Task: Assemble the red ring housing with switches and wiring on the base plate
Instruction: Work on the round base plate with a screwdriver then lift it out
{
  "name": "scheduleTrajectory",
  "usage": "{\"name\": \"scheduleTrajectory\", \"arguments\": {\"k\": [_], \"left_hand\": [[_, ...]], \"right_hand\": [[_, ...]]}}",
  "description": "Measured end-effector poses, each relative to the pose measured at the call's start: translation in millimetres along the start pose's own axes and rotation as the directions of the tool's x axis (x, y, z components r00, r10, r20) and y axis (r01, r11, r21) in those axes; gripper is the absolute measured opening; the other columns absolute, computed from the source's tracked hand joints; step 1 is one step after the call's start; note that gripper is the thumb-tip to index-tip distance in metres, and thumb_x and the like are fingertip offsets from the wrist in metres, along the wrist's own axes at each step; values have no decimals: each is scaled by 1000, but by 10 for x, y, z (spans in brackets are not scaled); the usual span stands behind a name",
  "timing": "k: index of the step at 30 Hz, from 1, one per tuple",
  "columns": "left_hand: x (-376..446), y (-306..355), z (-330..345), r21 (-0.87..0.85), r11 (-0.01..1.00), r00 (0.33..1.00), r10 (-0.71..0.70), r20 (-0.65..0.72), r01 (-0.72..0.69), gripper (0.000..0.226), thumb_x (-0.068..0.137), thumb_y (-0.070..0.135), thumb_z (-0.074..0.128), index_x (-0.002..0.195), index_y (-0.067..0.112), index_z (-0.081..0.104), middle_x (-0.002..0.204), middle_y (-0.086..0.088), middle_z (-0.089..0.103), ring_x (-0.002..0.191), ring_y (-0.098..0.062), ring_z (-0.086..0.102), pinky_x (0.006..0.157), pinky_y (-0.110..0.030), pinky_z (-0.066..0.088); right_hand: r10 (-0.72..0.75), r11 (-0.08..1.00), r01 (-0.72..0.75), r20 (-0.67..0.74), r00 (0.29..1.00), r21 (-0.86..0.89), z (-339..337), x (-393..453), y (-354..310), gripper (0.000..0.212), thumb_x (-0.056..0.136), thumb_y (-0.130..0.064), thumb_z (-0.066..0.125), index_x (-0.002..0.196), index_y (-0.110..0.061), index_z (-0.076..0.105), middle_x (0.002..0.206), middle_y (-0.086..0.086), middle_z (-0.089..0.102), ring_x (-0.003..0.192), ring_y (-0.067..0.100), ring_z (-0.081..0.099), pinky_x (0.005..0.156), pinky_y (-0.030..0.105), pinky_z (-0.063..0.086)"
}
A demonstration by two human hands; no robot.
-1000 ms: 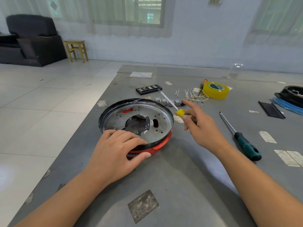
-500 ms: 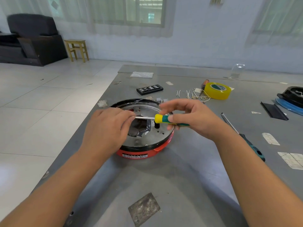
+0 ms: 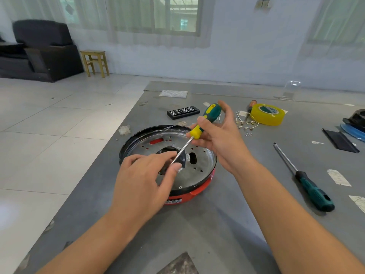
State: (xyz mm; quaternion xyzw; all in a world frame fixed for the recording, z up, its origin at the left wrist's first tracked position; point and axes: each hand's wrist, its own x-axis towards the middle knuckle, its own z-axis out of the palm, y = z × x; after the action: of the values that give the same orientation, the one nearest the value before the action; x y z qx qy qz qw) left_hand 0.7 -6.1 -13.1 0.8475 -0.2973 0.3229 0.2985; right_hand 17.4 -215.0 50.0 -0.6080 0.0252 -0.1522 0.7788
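The red ring housing (image 3: 194,191) lies on the grey table under a round silver base plate (image 3: 201,161) with a black rim and a dark central opening. My right hand (image 3: 221,135) grips the yellow-and-green handle of a small screwdriver (image 3: 205,120), its shaft slanting down-left over the plate. My left hand (image 3: 144,180) hovers above the plate's near-left side and pinches the tip end of that shaft between thumb and forefinger. Loose switches and wiring (image 3: 245,123) lie beyond the plate, near the tape.
A larger green-handled screwdriver (image 3: 305,179) lies at the right. A yellow tape roll (image 3: 266,113), a black bit set (image 3: 183,112), a black strip (image 3: 339,140) and a black-and-blue part (image 3: 355,123) sit farther back. The table's left edge drops to a tiled floor.
My right hand picked the small screwdriver up from the table and tilted it handle-up over the plate. My left hand left the plate's rim and took the shaft tip.
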Motion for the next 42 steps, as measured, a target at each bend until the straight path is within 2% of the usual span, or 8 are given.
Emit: {"name": "scheduleTrajectory", "arguments": {"k": [4,8,11,13,17,20,31,42], "left_hand": [[-131,-74,-28,56,986,984,153,94,-159,42,100,61,52,102,25,75,106,15,75,100,-9,71,95,-40,47],[-165,-134,-7,113,960,956,234,175,-255,49,96,70,54,97,27,78,113,15,76,107,-10,72,93,-43,51],[-172,-172,17,134,946,941,264,212,-296,43,95,68,60,99,30,80,110,17,76,104,-8,73,91,-41,51],[-178,-194,36,136,944,940,268,211,-300,38,94,64,64,97,31,81,107,17,77,100,-8,74,88,-42,52],[-179,-210,68,123,949,945,264,192,-290,36,93,63,65,95,33,84,106,17,79,99,-7,75,84,-41,54],[-174,-215,75,125,947,942,269,199,-296,37,93,64,64,96,33,84,105,18,79,99,-7,75,84,-41,55],[-175,-229,88,134,941,934,278,223,-312,39,95,64,58,99,34,83,107,18,79,100,-7,75,81,-37,53],[-175,-231,92,142,942,937,269,224,-304,42,96,66,55,96,34,82,107,19,79,98,-9,76,80,-38,53]], "right_hand": [[-158,978,161,33,987,-134,-63,48,-77,63,99,-5,64,146,-34,33,84,10,75,82,35,76,68,43,64],[-185,960,201,97,978,-197,-103,32,-105,64,97,-7,67,146,-33,35,93,18,75,84,37,76,63,37,63],[-185,943,221,160,970,-249,-110,21,-82,63,97,-8,68,141,-41,38,89,10,76,85,32,77,66,45,65],[-179,936,227,190,965,-271,-108,14,-71,63,97,-8,68,138,-45,38,87,7,77,82,29,77,68,48,65],[-149,939,210,229,962,-273,-86,2,-67,67,96,-7,69,144,-42,36,93,18,75,82,30,77,63,38,63],[-137,938,205,245,960,-280,-78,0,-56,69,97,-8,68,148,-38,34,93,17,75,83,28,77,62,34,62],[-165,924,247,278,946,-291,-62,-21,-77,70,98,-8,67,150,-37,32,98,24,71,85,29,77,64,35,62],[-194,903,290,299,934,-318,-32,-43,-102,71,96,-11,69,149,-40,32,95,17,73,84,29,77,63,35,62]]}}
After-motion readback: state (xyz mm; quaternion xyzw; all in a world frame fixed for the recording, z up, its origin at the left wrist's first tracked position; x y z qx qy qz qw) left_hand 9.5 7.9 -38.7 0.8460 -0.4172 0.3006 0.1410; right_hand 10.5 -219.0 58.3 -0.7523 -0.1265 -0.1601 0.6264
